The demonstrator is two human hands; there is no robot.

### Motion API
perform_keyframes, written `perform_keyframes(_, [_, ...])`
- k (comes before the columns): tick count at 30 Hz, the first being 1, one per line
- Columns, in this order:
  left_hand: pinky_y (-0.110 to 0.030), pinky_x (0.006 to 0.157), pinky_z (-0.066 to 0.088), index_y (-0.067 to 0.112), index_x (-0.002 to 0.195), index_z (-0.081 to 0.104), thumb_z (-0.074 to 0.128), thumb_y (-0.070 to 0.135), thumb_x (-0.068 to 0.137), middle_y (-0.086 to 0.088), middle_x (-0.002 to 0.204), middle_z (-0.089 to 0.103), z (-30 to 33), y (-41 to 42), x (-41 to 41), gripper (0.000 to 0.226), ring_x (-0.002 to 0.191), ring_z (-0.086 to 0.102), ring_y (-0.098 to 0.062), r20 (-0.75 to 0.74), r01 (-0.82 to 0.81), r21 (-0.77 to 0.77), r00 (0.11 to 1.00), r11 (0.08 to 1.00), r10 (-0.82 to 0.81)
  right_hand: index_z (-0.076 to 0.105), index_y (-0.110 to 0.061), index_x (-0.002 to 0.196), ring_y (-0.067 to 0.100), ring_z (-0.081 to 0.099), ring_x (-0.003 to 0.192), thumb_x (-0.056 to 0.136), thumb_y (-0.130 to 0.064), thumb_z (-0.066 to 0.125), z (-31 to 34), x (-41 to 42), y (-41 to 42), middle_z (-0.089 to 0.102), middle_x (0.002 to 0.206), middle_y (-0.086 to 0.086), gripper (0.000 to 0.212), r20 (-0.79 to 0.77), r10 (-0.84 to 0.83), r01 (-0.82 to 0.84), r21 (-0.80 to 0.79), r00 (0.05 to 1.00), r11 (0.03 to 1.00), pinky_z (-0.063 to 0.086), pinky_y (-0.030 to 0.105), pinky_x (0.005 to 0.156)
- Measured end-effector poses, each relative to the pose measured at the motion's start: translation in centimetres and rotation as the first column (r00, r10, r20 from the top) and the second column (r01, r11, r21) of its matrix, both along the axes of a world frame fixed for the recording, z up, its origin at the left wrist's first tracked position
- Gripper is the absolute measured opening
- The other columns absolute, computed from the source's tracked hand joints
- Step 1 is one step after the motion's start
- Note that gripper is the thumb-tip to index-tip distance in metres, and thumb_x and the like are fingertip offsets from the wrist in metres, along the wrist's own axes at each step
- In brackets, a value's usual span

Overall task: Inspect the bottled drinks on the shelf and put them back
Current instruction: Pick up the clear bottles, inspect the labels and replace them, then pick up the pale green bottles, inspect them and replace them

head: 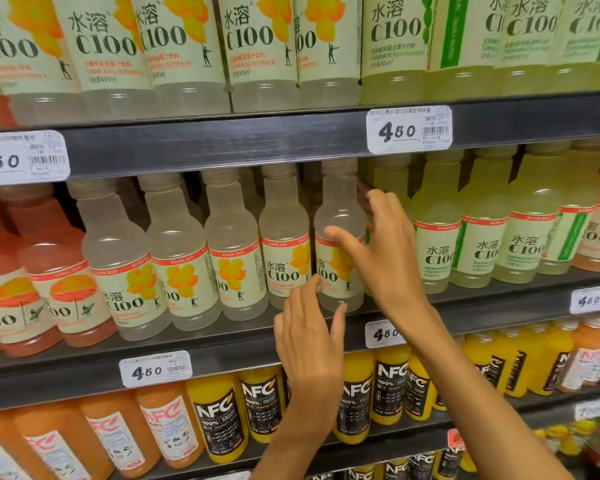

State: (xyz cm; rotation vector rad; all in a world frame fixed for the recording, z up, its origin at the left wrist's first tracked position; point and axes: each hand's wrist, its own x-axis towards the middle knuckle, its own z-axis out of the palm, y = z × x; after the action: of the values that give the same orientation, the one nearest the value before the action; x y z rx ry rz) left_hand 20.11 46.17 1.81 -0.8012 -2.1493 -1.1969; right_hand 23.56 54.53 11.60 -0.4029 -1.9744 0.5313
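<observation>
Head view: both hands reach up to one pale C100 bottle (340,237) at the middle shelf's (222,344) front edge. Right hand (381,247) spreads wide around its shoulder; left hand (309,337) hovers by its base, fingers loose, gripping nothing. Five such yellow-flower bottles line that row.

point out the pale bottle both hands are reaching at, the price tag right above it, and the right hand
pale bottle (338,216), head view, on its clear shoulder above the label
price tag (408,129), head view, on the white face
right hand (383,249), head view, on the back of the hand
</observation>
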Motion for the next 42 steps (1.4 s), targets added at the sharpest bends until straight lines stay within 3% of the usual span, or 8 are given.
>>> perform_keyframes(4, [-0.042, 0.085, 0.052, 0.009, 0.127, 0.056, 0.079, 0.023, 0.076, -0.008, 0.115, 0.063, 0.5, 0.1, 0.1, 0.058, 0.104, 0.063, -0.025, 0.023, 0.003, -0.033, 1.000, 0.999, -0.002, 0.059, -0.005, 0.107, 0.018, 0.042, 0.097, 0.084, -0.033, 0.071, -0.1, 0.2, 0.1, 0.054, 0.095, 0.001, 0.038, 0.050, -0.116, 0.110, 0.102, 0.992, 0.989, 0.033, 0.025, 0.076])
perform_keyframes(7, [-0.041, 0.086, 0.051, 0.011, 0.127, 0.055, 0.078, 0.023, 0.077, -0.006, 0.114, 0.063, 0.8, 0.1, -0.1, 0.056, 0.105, 0.062, -0.024, 0.051, 0.008, -0.058, 0.999, 0.998, -0.005, 0.059, -0.008, 0.094, 0.020, 0.036, 0.092, 0.083, -0.034, 0.071, 0.3, 0.2, 0.2, 0.034, 0.075, -0.013, 0.031, 0.069, -0.183, 0.172, 0.144, 0.981, 0.975, 0.035, 0.037, 0.078])
perform_keyframes(12, [-0.036, 0.078, 0.049, 0.010, 0.123, 0.056, 0.076, 0.024, 0.079, -0.003, 0.106, 0.067, 1.0, 0.3, -0.2, 0.051, 0.092, 0.066, -0.022, 0.040, -0.007, -0.082, 0.999, 0.997, 0.010, 0.055, -0.009, 0.108, 0.029, 0.057, 0.091, 0.090, -0.035, 0.063, 0.9, -0.1, 0.7, 0.059, 0.090, 0.007, 0.033, 0.217, -0.095, 0.087, 0.048, 0.972, 0.995, 0.040, 0.036, 0.066])
perform_keyframes(17, [-0.035, 0.087, 0.045, 0.012, 0.128, 0.049, 0.068, 0.027, 0.086, -0.002, 0.112, 0.066, 1.1, 0.6, -0.1, 0.048, 0.108, 0.061, -0.019, 0.057, 0.000, -0.100, 0.998, 0.995, 0.005, 0.053, -0.007, 0.110, 0.023, 0.064, 0.076, 0.093, -0.030, 0.061, 0.9, -0.2, 0.8, 0.063, 0.082, 0.005, 0.030, 0.213, 0.010, 0.001, -0.049, 0.977, 0.999, 0.051, 0.045, 0.072])
perform_keyframes(25, [-0.031, 0.076, 0.052, 0.017, 0.126, 0.048, 0.068, 0.017, 0.086, 0.005, 0.098, 0.060, 1.8, 2.5, 2.0, 0.045, 0.088, 0.059, -0.011, 0.038, 0.019, 0.034, 0.999, 0.999, -0.020, 0.055, -0.002, 0.108, 0.003, 0.050, 0.074, 0.091, -0.013, 0.063, 1.2, 2.7, 4.0, 0.055, 0.097, 0.006, 0.021, -0.326, 0.000, -0.033, -0.094, 0.945, 0.995, 0.038, 0.004, 0.066])
perform_keyframes(33, [-0.021, 0.091, 0.044, 0.018, 0.138, 0.039, 0.063, 0.020, 0.090, 0.002, 0.126, 0.051, 1.0, 6.3, 4.6, 0.053, 0.117, 0.051, -0.009, 0.125, 0.043, 0.068, 0.991, 0.997, -0.051, 0.032, -0.018, 0.061, 0.004, 0.035, 0.057, 0.094, -0.015, 0.057, 2.6, 0.9, 6.9, 0.039, 0.064, -0.004, 0.041, 0.083, 0.180, -0.168, -0.134, 0.980, 0.977, 0.029, 0.025, 0.052])
perform_keyframes(39, [-0.032, 0.102, 0.044, 0.014, 0.138, 0.041, 0.070, 0.023, 0.086, 0.000, 0.132, 0.049, 0.8, 6.0, 5.2, 0.060, 0.122, 0.048, -0.012, 0.202, 0.082, 0.116, 0.974, 0.990, -0.104, 0.029, -0.022, 0.066, 0.005, 0.029, 0.058, 0.091, -0.020, 0.062, 2.5, 2.1, 7.2, 0.031, 0.068, -0.006, 0.042, -0.113, 0.288, -0.307, -0.209, 0.951, 0.929, 0.034, 0.007, 0.053])
perform_keyframes(42, [-0.017, 0.099, 0.040, 0.020, 0.141, 0.036, 0.075, 0.032, 0.079, 0.004, 0.136, 0.044, 1.0, 5.5, 5.6, 0.074, 0.124, 0.044, -0.006, 0.228, 0.157, 0.156, 0.955, 0.975, -0.190, 0.039, -0.018, 0.076, 0.008, 0.046, 0.071, 0.088, -0.028, 0.068, 2.5, 3.2, 7.2, 0.046, 0.081, -0.002, 0.033, -0.189, 0.390, -0.432, -0.323, 0.901, 0.842, 0.042, 0.012, 0.064])
